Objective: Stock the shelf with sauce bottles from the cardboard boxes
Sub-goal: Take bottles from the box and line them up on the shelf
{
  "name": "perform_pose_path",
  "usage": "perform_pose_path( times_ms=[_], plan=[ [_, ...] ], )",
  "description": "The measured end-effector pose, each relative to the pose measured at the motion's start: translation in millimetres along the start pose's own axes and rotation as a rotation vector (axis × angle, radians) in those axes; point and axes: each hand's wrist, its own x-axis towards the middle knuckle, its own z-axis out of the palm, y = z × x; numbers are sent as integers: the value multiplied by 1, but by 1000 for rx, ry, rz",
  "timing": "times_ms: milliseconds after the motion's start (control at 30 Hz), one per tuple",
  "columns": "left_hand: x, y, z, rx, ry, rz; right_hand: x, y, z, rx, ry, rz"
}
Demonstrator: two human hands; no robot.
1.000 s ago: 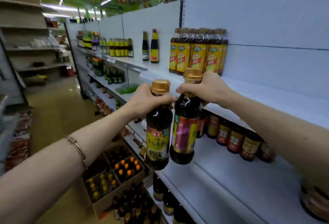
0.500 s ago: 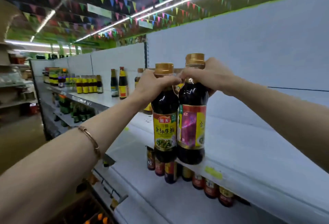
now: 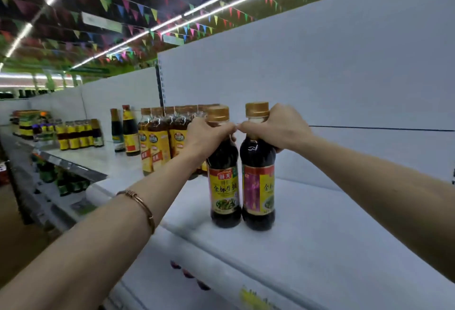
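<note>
1. The white shelf (image 3: 320, 230) runs off to the left, its top board mostly bare on this side, with a plain back panel (image 3: 320, 75) rising behind it.
2. Further left along that board stands a cluster of yellow-labelled bottles (image 3: 157, 144), just behind the left forearm, and more bottles (image 3: 78, 134) stand beyond.
3. Two dark sauce bottles stand side by side near the front edge, upright, their bases on or just at the board; I cannot tell whether their full weight is down. Their sides touch or nearly touch.
4. The left hand (image 3: 209, 134) is wrapped round the neck of the left bottle (image 3: 224, 186), just under its gold cap.
5. The right hand (image 3: 278, 129) grips the neck of the right bottle (image 3: 258, 186) the same way; the fingertips of both hands almost meet between the caps.
6. Each bottle hangs straight below its own hand, long axis vertical. The bare board lies behind them, so I judge a push straight back, away from the person, comes next.
</note>
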Motion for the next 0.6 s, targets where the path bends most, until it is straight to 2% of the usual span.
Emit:
perform_pose_path(
  times_ms=[67, 267, 367, 467, 600],
  plan=[
    [9, -6, 7, -3, -3, -17, 3, 14, 5, -27, 42, 21],
    [17, -22, 5, -66, -168, 44, 6, 22, 31, -70, 158, -37],
    [5, -43, 3, -149, -255, -14, -3, 20, 41, -35, 195, -12],
    [-23, -63, 8, -321, -242, -93, -18, 28, 46, 10, 117, 66],
    [-40, -86, 11, -278, -323, -75, -38, 39, 51, 295, -115, 129]
  ],
)
